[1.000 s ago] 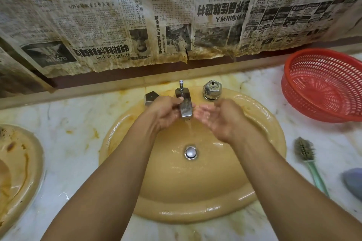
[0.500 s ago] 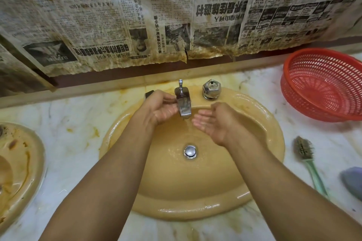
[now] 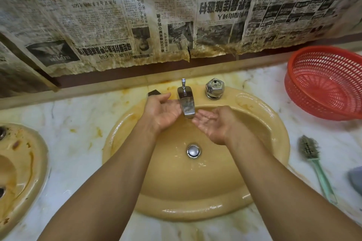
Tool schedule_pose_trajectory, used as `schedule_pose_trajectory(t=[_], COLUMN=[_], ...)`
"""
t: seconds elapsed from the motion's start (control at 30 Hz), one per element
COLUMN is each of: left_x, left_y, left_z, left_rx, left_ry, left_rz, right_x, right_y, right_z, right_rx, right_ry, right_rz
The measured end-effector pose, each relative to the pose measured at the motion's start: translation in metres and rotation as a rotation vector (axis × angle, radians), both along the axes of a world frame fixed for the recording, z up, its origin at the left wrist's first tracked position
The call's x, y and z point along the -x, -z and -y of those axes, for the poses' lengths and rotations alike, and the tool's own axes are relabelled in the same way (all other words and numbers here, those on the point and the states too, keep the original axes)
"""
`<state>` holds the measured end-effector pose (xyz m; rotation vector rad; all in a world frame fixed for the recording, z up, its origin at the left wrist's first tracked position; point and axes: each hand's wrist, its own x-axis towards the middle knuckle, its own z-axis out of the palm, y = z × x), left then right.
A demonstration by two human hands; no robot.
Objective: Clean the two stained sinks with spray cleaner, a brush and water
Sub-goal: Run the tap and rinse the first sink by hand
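Note:
A wet yellow-brown sink [image 3: 195, 209] fills the middle of the marble counter, with a chrome drain plug [image 3: 193, 150] at its bottom. My left hand [image 3: 163, 112] is held palm up against the left side of the chrome faucet spout [image 3: 187, 103], fingers relaxed. My right hand [image 3: 212, 123] is cupped palm up just under and right of the spout, holding nothing. A second, heavily stained sink [image 3: 21, 172] shows at the left edge. A green-handled brush [image 3: 313, 160] lies on the counter right of the basin.
A chrome knob [image 3: 214, 88] stands behind the basin on the right; a dark knob [image 3: 153, 93] peeks out behind my left hand. A red plastic basket [image 3: 325, 82] sits at the back right. A grey object [image 3: 355, 180] is cut off at the right edge. Stained newspaper [image 3: 176, 15] covers the wall.
My left hand has uncurled from around the faucet spout and now lies open beside it. My right hand stays cupped under the spout.

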<state>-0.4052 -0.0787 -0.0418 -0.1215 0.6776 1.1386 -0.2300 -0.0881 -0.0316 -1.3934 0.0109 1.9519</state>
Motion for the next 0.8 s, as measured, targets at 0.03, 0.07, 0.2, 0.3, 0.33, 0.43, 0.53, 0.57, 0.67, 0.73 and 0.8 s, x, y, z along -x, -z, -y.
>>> schedule_pose_trajectory(t=[0.03, 0.07, 0.2, 0.3, 0.33, 0.43, 0.53, 0.57, 0.67, 0.73, 0.8], left_x=[0.001, 0.001, 0.013, 0.023, 0.022, 0.012, 0.010, 0.011, 0.021, 0.035, 0.051], left_y=[0.001, 0.003, 0.021, 0.029, 0.030, 0.026, 0.025, 0.027, 0.031, 0.033, 0.035], left_z=[0.007, 0.012, 0.018, 0.012, 0.010, 0.010, 0.018, 0.022, 0.035, 0.041, 0.045], left_rx=[-0.020, -0.029, -0.220, -0.487, -0.531, -0.578, -0.607, -0.622, -0.670, -0.665, -0.663], left_ry=[0.013, 0.012, 0.091, 0.386, 0.505, 0.660, 0.656, 0.670, 0.727, 0.634, 0.431], left_rz=[-0.099, -0.241, -1.228, -1.778, -1.858, -1.901, -1.880, -1.888, -1.987, -2.094, -2.133], right_x=[-0.001, -0.002, 0.014, 0.024, 0.023, 0.010, -0.001, -0.002, -0.001, 0.003, 0.010], right_y=[-0.010, -0.021, -0.078, -0.097, -0.094, -0.068, -0.021, -0.009, 0.015, 0.023, 0.027], right_z=[-0.002, -0.005, -0.022, -0.035, -0.037, -0.031, -0.014, -0.007, 0.008, 0.010, 0.009], right_rx=[-0.059, -0.144, -0.471, -0.536, -0.532, -0.439, -0.259, -0.187, 0.004, 0.076, 0.097], right_ry=[-0.023, -0.041, -0.259, -0.362, -0.364, -0.318, -0.242, -0.236, -0.158, -0.036, 0.021], right_rz=[0.072, 0.156, 0.250, 0.341, 0.396, 0.516, 0.495, 0.427, 0.050, -0.156, -0.222])
